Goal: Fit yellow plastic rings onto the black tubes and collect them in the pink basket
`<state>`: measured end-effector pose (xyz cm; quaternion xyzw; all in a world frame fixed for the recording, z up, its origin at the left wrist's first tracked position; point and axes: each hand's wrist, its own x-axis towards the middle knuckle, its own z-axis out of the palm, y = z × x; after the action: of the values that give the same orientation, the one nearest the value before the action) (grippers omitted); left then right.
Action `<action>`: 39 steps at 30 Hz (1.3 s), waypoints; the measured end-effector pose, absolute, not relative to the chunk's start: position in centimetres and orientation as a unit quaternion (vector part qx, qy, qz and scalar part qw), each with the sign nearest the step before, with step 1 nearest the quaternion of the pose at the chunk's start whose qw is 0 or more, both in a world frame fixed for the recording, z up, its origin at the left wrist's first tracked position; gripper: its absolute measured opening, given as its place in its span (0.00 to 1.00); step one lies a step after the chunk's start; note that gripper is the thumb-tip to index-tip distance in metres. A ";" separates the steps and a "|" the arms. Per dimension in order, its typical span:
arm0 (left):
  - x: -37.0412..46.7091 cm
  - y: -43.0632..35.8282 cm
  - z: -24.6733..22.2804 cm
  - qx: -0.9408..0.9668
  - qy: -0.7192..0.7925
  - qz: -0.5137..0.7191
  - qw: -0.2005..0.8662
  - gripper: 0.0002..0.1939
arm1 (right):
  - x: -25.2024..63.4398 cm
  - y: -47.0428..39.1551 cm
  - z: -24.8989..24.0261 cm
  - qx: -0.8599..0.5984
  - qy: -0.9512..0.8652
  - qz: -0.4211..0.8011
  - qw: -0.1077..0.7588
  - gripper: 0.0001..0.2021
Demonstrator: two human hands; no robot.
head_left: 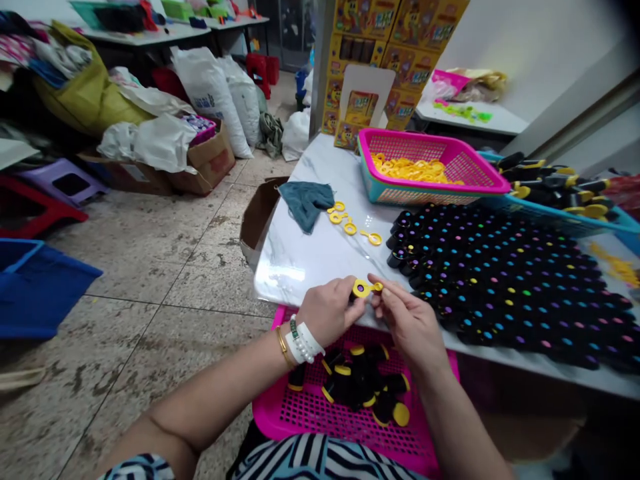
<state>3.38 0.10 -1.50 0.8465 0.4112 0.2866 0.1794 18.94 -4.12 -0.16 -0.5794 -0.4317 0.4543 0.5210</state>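
In front of me, my left hand (330, 310) is closed around a small black cylinder, mostly hidden by the fingers. On its end sits a yellow ring piece (366, 289) with a dark centre and a short arm pointing right. My right hand (413, 327) pinches the small round end of that arm between thumb and fingers. Both hands are over the table's front edge. Below them, a pink basket (300, 407) on my lap holds several black cylinders (357, 380) with yellow caps. Loose yellow ring pieces (350, 229) lie beyond my hands on the white table (285, 267).
Many black cylinders (510, 280) with coloured dots stand packed on the right. Behind them are a pink basket (480, 173) of yellow pieces and a blue basket (555, 220). A teal cloth (307, 203) lies at the table's left edge. Yellow boxes (410, 67) are stacked behind.
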 end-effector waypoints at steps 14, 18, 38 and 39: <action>2.5 1.9 -1.8 0.853 0.375 0.276 0.238 0.13 | 18.2 -0.2 1.7 -0.556 -0.390 0.601 0.421 0.13; 2.0 0.8 -1.2 0.864 0.360 0.236 0.260 0.14 | 17.2 -2.9 0.8 -0.579 -0.428 0.533 0.445 0.15; 6.2 12.8 -0.1 0.967 0.203 0.153 -0.025 0.10 | 20.6 -12.5 -1.4 -0.620 -0.622 0.314 0.361 0.08; 5.4 11.2 0.0 0.965 0.210 0.155 -0.037 0.11 | 20.8 -12.7 -1.6 -0.627 -0.607 0.321 0.368 0.08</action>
<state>5.41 11.19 0.00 0.9647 0.2097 0.1547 -0.0375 20.84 -12.74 -1.56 -0.6269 -0.6068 0.3215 0.3680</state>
